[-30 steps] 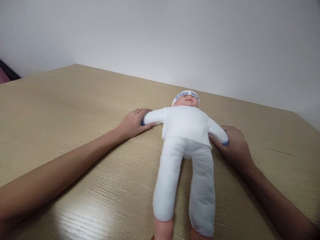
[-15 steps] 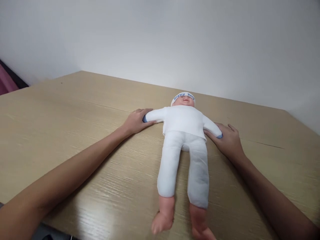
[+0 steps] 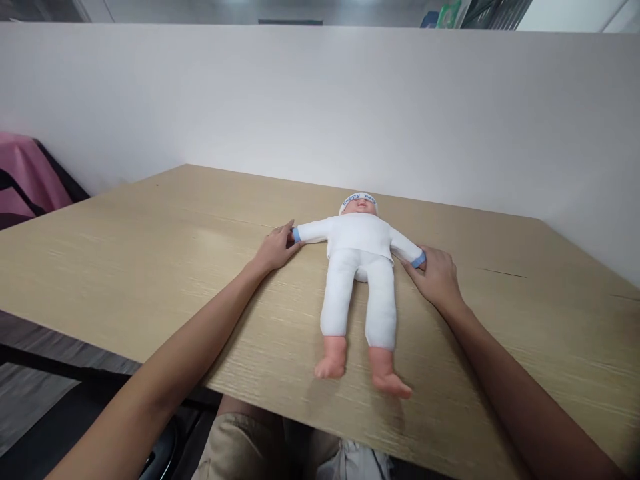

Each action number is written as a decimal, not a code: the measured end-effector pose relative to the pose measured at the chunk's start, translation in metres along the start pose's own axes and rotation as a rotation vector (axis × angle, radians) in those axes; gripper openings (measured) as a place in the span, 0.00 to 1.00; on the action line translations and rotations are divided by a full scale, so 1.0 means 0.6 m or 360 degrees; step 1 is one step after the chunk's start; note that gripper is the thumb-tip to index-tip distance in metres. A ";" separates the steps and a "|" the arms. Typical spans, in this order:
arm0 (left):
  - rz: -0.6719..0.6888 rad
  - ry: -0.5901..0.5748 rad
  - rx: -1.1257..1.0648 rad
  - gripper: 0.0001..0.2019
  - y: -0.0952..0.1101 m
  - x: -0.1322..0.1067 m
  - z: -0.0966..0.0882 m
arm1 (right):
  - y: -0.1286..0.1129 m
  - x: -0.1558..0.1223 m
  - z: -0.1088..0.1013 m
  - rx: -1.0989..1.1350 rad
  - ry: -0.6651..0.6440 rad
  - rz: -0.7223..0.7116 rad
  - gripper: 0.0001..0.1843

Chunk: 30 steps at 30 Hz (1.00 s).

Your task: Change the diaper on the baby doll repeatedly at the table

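Note:
A baby doll [image 3: 361,267] in a white suit and a white cap with blue letters lies on its back on the wooden table [image 3: 150,260], bare feet toward me. My left hand [image 3: 276,247] is closed around the end of the doll's arm on the left, at its blue cuff. My right hand [image 3: 436,275] grips the end of the doll's other arm, also at a blue cuff. Both doll arms are stretched out sideways.
A white partition wall [image 3: 320,107] runs along the table's far edge. A pink cloth [image 3: 25,180] shows at the far left beyond the table. The table's near edge is just past the doll's feet, with my lap below it.
The view has pulled back and lifted, so the whole doll, the table's near edge and the partition's top now show. Both hands stay on the doll's arm ends.

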<state>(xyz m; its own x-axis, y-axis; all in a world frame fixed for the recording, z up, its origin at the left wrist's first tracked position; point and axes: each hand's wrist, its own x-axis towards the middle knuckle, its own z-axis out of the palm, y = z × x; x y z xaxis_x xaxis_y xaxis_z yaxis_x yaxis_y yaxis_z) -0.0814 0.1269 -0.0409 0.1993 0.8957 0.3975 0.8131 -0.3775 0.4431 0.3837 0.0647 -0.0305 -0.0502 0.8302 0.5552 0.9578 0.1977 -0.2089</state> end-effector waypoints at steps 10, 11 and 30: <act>-0.0331 0.0391 -0.0339 0.23 0.042 -0.098 -0.032 | -0.112 -0.102 -0.058 0.0180 0.0433 -0.0084 0.23; -0.0374 0.0423 -0.0380 0.21 0.053 -0.116 -0.040 | -0.135 -0.124 -0.075 0.0229 0.0464 -0.0101 0.22; -0.0833 -0.0458 -0.1258 0.25 0.323 -0.643 0.064 | -0.217 -0.686 -0.064 0.1164 -0.0370 0.1184 0.38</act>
<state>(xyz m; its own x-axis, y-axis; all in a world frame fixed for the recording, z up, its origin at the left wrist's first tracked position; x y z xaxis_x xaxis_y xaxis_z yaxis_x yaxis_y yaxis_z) 0.0200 -0.2827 -0.1391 0.1294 0.9776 -0.1657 0.2588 0.1280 0.9574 0.2905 -0.3228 -0.2007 0.3502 0.9347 -0.0616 0.3713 -0.1989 -0.9070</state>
